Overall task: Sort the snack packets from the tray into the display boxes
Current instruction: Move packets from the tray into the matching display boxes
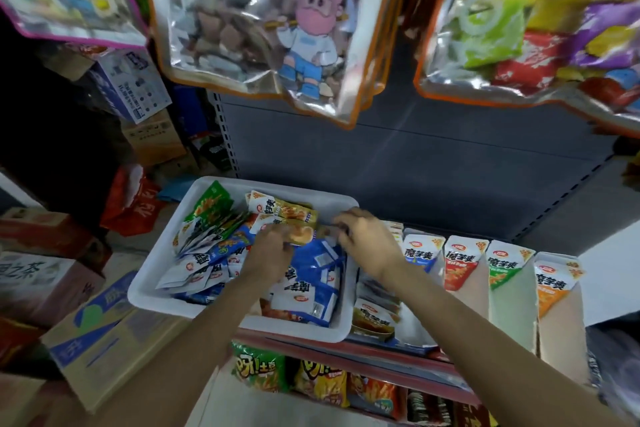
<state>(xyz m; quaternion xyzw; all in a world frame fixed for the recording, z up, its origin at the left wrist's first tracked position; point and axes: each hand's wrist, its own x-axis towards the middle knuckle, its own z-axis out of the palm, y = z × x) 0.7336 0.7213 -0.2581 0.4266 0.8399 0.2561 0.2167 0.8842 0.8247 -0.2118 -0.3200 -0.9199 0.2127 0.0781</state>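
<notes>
A white tray [157, 267] on the shelf edge holds several snack packets: blue ones [311, 284], a green one [209, 204] and yellow-brown ones [287, 210]. My left hand [272, 253] reaches into the tray's middle and pinches a yellow-brown packet [299, 232] by its near end. My right hand [369, 239] is over the tray's right rim with curled fingers; whether it holds anything is blurred. To the right stand display boxes: blue [420, 253], red [460, 263], green [504, 269] and orange [552, 284]. A brown-packet box [375, 317] sits nearest the tray.
Large foil snack bags [263, 21] hang overhead, close to the camera. Cardboard cartons [100, 333] are stacked at the left. A lower shelf holds chip bags [322, 381]. The grey shelf back panel [415, 163] rises behind the tray.
</notes>
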